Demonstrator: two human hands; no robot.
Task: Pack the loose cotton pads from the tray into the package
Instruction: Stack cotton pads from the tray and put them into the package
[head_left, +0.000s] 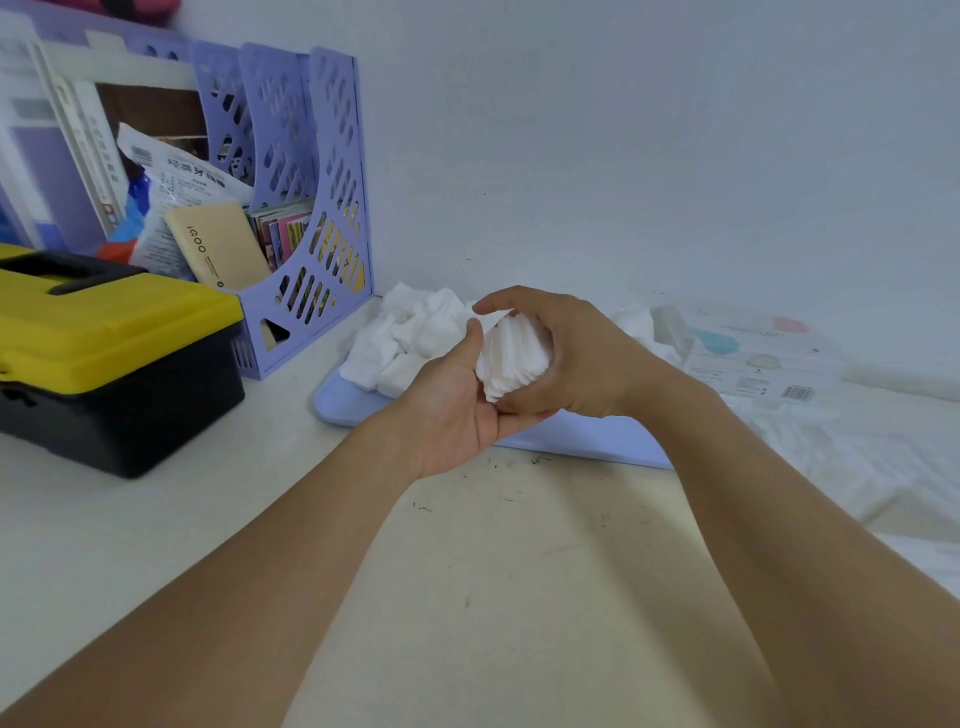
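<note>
Pale wall (649, 130) behind, meeting a cream desk (493, 597) that carries everything; scuffs and dark specks mark the desk near its middle.

Lilac file rack (322, 208) stands at the back left against the wall, stuffed with papers, a crinkled white bag and a beige slab (power bank, by the look of it) (221, 249). Just in front of the rack, at the left edge: black toolbox with yellow lid (114, 348), lid down.

Light blue tray (587, 441) lies at the back centre, near the wall, long side toward the person. Loose cotton pads (410, 332) heaped on its left end, jumbled, some hanging over the tray's rim.

Clear package (758, 353) lies flat at the back right, just beside the tray's right end; printed with pink and blue shapes and a barcode. White pads show at its near end, whether inside it or behind it I cannot tell. White cloth (857, 467) covers the desk's right side.

Both forearms reach in from the near edge. Left hand (462, 405) palm up, cupped under a stack of pads (511, 358), thumb against the stack's left side. Right hand (566, 353) comes from above, fingers curled round the same stack, gripping it. Stack is fanned, edges stepped, held over the tray's middle, clear of the heap.
</note>
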